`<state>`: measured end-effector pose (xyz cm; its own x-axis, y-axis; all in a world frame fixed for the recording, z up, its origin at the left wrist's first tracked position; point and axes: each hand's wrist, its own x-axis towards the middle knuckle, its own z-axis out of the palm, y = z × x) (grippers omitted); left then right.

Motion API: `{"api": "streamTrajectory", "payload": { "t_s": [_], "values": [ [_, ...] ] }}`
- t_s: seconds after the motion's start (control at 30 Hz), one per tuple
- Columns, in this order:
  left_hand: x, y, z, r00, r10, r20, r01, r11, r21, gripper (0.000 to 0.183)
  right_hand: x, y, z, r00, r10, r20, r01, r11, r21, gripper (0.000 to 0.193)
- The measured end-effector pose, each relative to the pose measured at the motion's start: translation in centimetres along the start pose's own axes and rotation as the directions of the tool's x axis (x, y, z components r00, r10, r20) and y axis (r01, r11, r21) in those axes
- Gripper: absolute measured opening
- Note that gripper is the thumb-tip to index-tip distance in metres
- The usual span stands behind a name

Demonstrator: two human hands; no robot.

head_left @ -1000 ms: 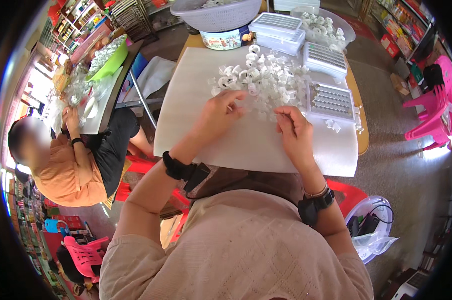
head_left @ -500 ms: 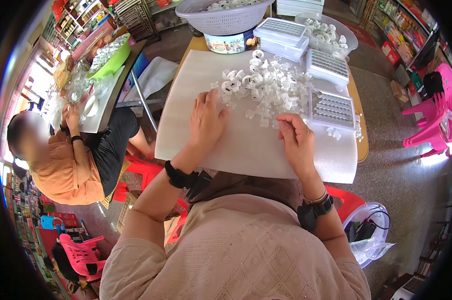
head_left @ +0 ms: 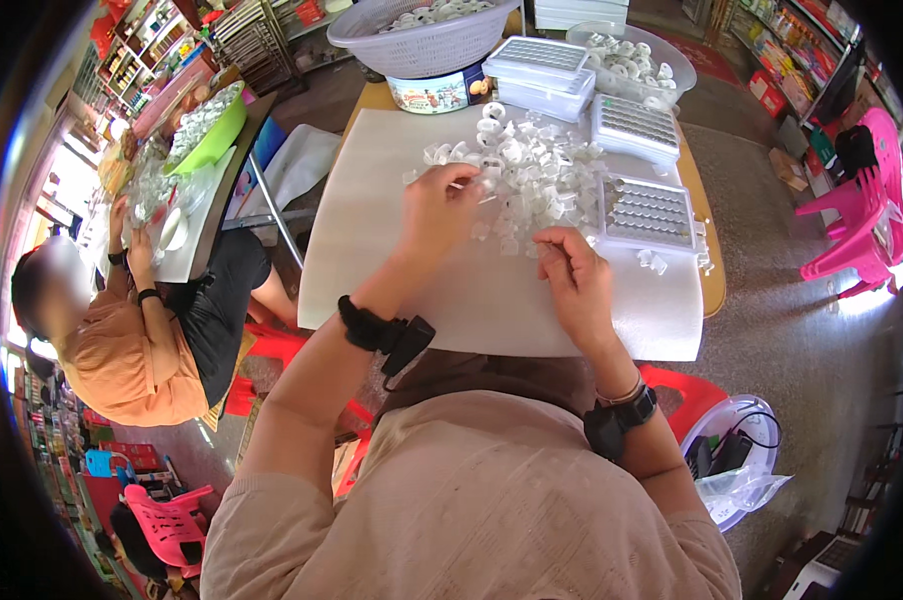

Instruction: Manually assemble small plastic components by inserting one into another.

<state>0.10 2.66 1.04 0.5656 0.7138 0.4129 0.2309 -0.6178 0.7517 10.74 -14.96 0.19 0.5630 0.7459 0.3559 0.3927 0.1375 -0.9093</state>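
Note:
A loose pile of small clear plastic pieces (head_left: 547, 190) lies on the white foam sheet (head_left: 362, 270), with several white ring-shaped parts (head_left: 492, 135) mixed in along its far left side. My left hand (head_left: 437, 215) is at the pile's left edge, its fingers bent and drawn together beside the rings; what they pinch, if anything, is too small to make out. Close to the pile's near edge, my right hand (head_left: 577, 285) has its fingers curled and the thumb against them, hiding whatever is inside. Right of the pile is a shallow tray (head_left: 647, 212) with rows of grey round parts.
Stacked clear boxes (head_left: 542, 80), another filled tray (head_left: 635, 128) and a clear bowl of white rings (head_left: 632, 65) stand at the back. A grey basket (head_left: 422, 40) sits on a round tin (head_left: 437, 92). At the left, another person works by a green basin (head_left: 212, 135).
My left hand has swung right toward the pile, and its flat, outstretched fingers are now bent together. The right hand stays by the near edge, fingers still curled. The whole view has shifted slightly.

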Motion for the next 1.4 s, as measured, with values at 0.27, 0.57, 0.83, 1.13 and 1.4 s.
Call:
{"api": "streamTrajectory", "payload": {
  "t_s": [0.27, 0.57, 0.83, 1.13, 1.4],
  "values": [
    [0.9, 0.4, -3.0, 0.988, -0.128, 0.085, 0.149, 0.930, -0.337, 0.027, 0.1, 0.2, 0.2, 1.000, -0.001, 0.003, 0.001, 1.000, -0.013, 0.013],
    [3.3, -0.6, -2.0, 0.862, 0.001, 0.506, 0.496, 0.203, -0.844, 0.029, 2.1, -2.2, 0.1, 0.987, -0.107, 0.120, 0.125, 0.979, -0.159, 0.011],
    [3.4, -2.0, -1.1, 0.791, -0.022, 0.612, 0.612, -0.002, -0.791, 0.026, 10.0, -5.0, 2.9, 0.951, -0.308, 0.009, 0.291, 0.888, -0.355, 0.010],
    [4.0, -2.2, -1.4, 0.756, -0.129, 0.641, 0.652, 0.076, -0.754, 0.028, 11.8, -1.8, 4.4, 0.993, 0.060, 0.100, -0.066, 0.996, 0.055, 0.011],
    [3.9, -1.1, -1.5, 0.794, -0.150, 0.589, 0.607, 0.160, -0.778, 0.024, 11.6, -1.6, 3.6, 0.967, 0.217, 0.133, -0.246, 0.930, 0.273, 0.011]
  ]
}}
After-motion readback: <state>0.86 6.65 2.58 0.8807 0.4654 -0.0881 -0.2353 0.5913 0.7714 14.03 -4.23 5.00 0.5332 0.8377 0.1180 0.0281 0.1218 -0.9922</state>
